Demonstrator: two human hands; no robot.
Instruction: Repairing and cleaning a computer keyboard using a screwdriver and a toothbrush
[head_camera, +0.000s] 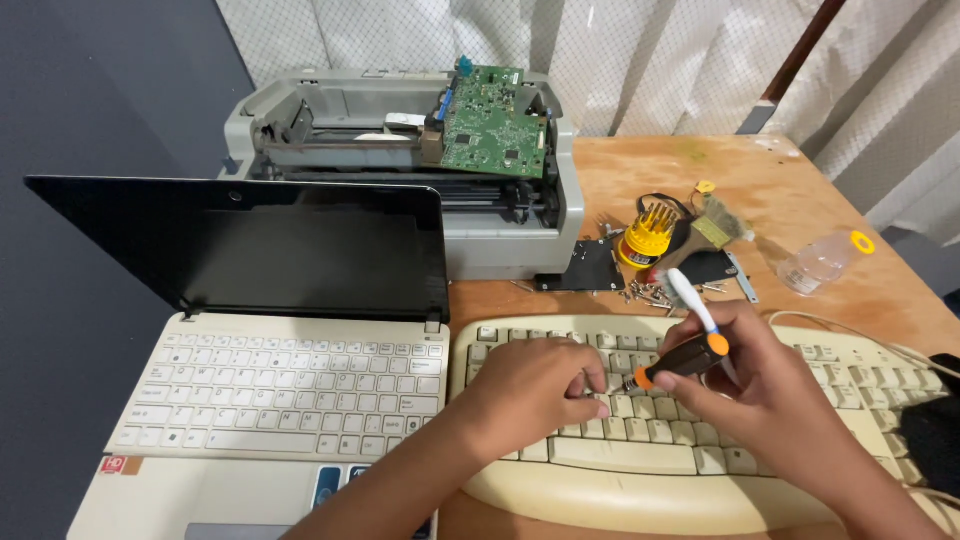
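Right hand (770, 385) grips a screwdriver (685, 360), tip at the keyboard (640, 440) keys, a white toothbrush (692, 300) pinched alongside.
Left hand (535, 385), fingers curled, presses the keys beside the tip; keycaps look light, stiff, brittle, so grip the screwdriver's fat handle.

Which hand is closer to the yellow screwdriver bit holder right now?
Right. The right hand holds a screwdriver over the keyboard, just below the yellow bit holder. The left hand rests on the keys farther left, more distant from it.
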